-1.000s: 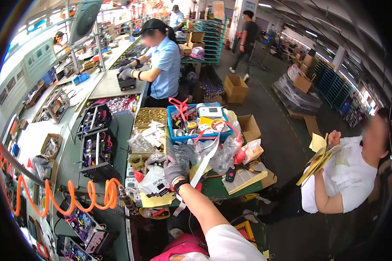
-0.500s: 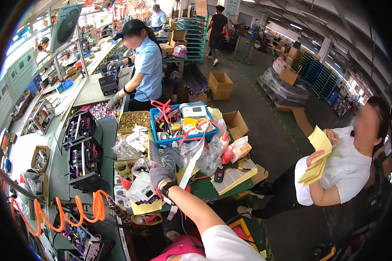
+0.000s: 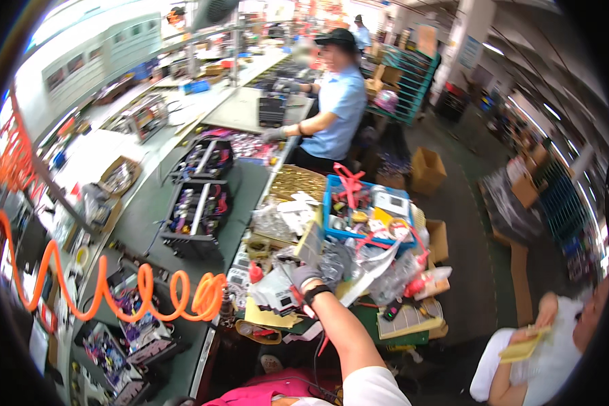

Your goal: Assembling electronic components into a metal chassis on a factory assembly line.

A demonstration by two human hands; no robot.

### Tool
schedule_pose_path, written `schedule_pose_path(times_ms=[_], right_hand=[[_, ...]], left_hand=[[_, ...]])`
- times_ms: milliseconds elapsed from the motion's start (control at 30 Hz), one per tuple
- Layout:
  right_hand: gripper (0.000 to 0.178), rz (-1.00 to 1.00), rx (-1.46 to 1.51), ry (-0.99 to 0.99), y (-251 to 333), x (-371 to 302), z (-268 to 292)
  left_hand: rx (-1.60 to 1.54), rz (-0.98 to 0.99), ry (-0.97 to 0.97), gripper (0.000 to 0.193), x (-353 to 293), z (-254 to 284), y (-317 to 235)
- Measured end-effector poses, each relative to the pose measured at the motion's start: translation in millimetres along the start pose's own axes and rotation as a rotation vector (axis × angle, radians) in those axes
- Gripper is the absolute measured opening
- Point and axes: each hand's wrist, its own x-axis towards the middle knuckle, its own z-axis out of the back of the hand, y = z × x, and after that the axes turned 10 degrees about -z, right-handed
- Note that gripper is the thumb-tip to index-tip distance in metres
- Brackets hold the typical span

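Observation:
My right hand (image 3: 306, 276), in a grey glove with a black band at the wrist, reaches over the cluttered side bench. Blur and clutter hide how its fingers are set. Beside it lies a white printed plastic packet (image 3: 275, 289). Just beyond the fingers a tan printed sheet (image 3: 310, 242) stands tilted. A red-handled tool (image 3: 296, 296) shows close to the wrist; whether the hand touches it is unclear. To the right of the wrist runs a long white strip (image 3: 365, 281). My left hand is outside the view.
A blue bin (image 3: 329, 215) of tools and tapes stands beyond a tray of brass parts (image 3: 296, 184). Open black device units (image 3: 195, 211) sit on the left bench. An orange coiled hose (image 3: 145, 287) hangs across. One co-worker (image 3: 342, 101) works ahead; another (image 3: 521, 355) holds yellow papers.
The view has swung left, so the benches and bin appear farther right. My right hand remains among the packets. The co-worker with yellow papers is now lower right.

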Motion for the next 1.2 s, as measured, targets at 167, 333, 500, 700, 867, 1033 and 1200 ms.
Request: schedule_pose_path(times_ms=[167,333,500,700,867,1033,1200], right_hand=[[0.038,0.0,-0.384,0.227,17,-10,21],[0.035,0.033,-0.515,0.179,22,-30,33],[0.035,0.007,-0.502,0.121,23,-38,37],[0.028,0.071,-0.536,-0.011,27,-43,26],[0.027,0.192,-0.628,0.25,17,-23,30],[0.024,0.075,-0.486,0.028,17,-26,17],[0.027,0.017,-0.362,0.023,33,-40,29]], left_hand=[[-0.041,-0.042,-0.04,0.033,2,-9,37],[-0.098,-0.206,0.048,0.03,11,-31,44],[0.032,-0.176,0.043,0.029,7,-31,14],[0.126,-0.195,0.052,0.036,7,-33,11],[0.157,-0.216,0.025,0.031,6,-35,3],[0.006,-0.285,0.003,0.028,7,-37,29],[-0.018,-0.333,0.009,0.028,12,-37,32]])
